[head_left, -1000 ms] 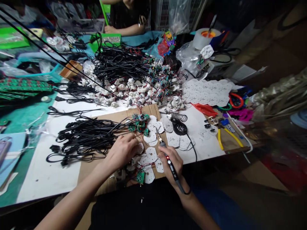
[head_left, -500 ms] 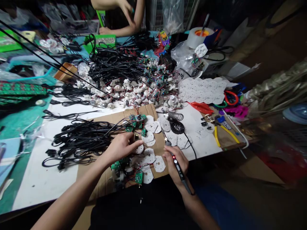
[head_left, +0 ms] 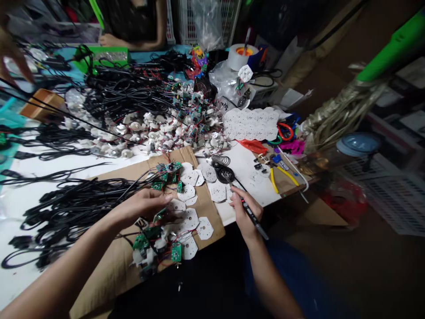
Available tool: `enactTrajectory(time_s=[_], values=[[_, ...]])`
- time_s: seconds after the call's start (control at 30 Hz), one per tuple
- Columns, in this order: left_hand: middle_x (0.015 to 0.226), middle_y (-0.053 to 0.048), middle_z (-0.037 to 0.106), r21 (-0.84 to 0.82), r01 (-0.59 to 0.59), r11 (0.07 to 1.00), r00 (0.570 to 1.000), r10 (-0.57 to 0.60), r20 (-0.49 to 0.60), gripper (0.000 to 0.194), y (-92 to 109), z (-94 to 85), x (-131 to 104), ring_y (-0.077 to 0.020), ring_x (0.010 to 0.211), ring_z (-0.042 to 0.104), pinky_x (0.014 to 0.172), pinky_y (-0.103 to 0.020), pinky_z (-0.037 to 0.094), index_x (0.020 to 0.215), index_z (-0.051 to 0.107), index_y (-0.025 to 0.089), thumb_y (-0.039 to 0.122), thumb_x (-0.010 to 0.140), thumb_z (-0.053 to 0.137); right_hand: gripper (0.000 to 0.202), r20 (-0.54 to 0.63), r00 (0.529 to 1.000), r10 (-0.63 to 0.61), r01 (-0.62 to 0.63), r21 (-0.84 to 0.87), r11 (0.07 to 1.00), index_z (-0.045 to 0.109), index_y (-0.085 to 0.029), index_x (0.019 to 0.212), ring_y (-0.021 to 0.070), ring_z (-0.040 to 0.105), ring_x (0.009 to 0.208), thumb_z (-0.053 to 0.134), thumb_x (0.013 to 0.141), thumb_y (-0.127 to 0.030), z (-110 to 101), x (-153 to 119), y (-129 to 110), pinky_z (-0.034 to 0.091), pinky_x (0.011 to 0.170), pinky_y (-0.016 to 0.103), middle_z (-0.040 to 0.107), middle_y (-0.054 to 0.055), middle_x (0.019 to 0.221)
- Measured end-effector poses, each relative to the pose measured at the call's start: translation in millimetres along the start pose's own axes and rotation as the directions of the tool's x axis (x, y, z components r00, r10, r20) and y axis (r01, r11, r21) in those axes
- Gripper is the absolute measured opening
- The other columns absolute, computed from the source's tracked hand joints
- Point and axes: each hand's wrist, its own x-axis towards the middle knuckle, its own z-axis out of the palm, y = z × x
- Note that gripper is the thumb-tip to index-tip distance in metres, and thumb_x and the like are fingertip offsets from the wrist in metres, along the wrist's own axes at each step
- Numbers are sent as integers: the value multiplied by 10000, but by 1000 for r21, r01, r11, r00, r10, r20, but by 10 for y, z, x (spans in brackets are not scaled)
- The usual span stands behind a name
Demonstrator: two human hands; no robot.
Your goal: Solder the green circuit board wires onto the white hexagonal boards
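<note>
My right hand (head_left: 245, 210) is closed around a pen-shaped soldering iron (head_left: 250, 212), its tip pointing up and left at a black round dish-like holder (head_left: 225, 174). My left hand (head_left: 149, 204) reaches over the cardboard, its fingers bent around a tilted green circuit board (head_left: 160, 215); its underside is hidden. White octagonal plates (head_left: 205, 228) lie in a column right of that hand. Nearer me sit more green boards (head_left: 176, 251) with red wires and white plastic parts (head_left: 151, 255). Black power cords (head_left: 83, 204) stretch left from the boards.
A heap of white parts (head_left: 159, 128) and black cables (head_left: 122, 95) covers the back. A metal coil (head_left: 221, 160), yellow-handled pliers (head_left: 282, 177) and a white sheet of plates (head_left: 250, 124) lie to the right. A co-worker's arm (head_left: 146, 44) rests by a green tray (head_left: 109, 57).
The view has swung right. My soldering iron tip has moved from the white plates to the black holder. My left hand has drawn back toward the nearer boards. Another person's hand appears at far left.
</note>
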Motion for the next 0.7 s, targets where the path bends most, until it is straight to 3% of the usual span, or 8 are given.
enactTrajectory(time_s=[0.07, 0.13, 0.4, 0.53, 0.6, 0.7], values=[[656, -7, 634, -39, 25, 999, 994, -21, 103, 519, 18, 18, 6, -123, 527, 520, 495, -234, 382, 746, 551, 197, 616, 674, 847, 240, 13, 1000, -21, 21, -1, 1000, 794, -206, 1148, 164, 759, 612, 615, 1016, -297, 27, 9, 32, 655, 577, 254, 816, 72, 885], [754, -19, 686, -81, 11, 997, 991, 0, 136, 536, 37, 43, 23, -127, 601, 569, 545, -228, 412, 850, 578, 193, 561, 625, 896, 249, 22, 998, -59, 59, 2, 998, 792, -211, 1150, 185, 779, 666, 601, 1020, -302, 71, 22, 62, 668, 613, 278, 819, 81, 908], [885, -63, 738, -88, -124, 988, 992, 122, -27, 505, 80, 168, 66, -166, 733, 651, 592, -248, 480, 852, 607, 187, 583, 673, 865, 223, 37, 985, -166, 169, -72, 983, 777, -197, 1132, 205, 801, 797, 584, 1028, -234, 176, 91, 54, 672, 817, 328, 817, 91, 915], [902, -86, 769, -89, -178, 980, 980, 168, -111, 540, 112, 183, 115, -221, 814, 705, 669, -300, 532, 985, 681, 187, 592, 667, 847, 211, 47, 986, -162, 166, -79, 983, 778, -186, 1106, 208, 802, 821, 584, 1026, -209, 176, 97, 25, 664, 835, 330, 819, 99, 926], [894, -86, 777, -6, -185, 983, 976, 183, -113, 508, 113, 178, 161, -235, 813, 713, 711, -328, 539, 1022, 719, 188, 580, 708, 796, 216, 48, 985, -165, 169, -87, 982, 781, -189, 1099, 214, 802, 837, 579, 1027, -215, 180, 99, 19, 663, 834, 337, 820, 103, 936], [862, -74, 784, 328, -173, 929, 963, 229, -141, 327, 71, 167, 234, -243, 793, 709, 745, -333, 509, 900, 771, 200, 496, 784, 696, 224, 47, 987, -153, 156, -77, 985, 784, -190, 1100, 222, 803, 847, 574, 1030, -229, 180, 92, 18, 661, 837, 347, 820, 107, 943]])
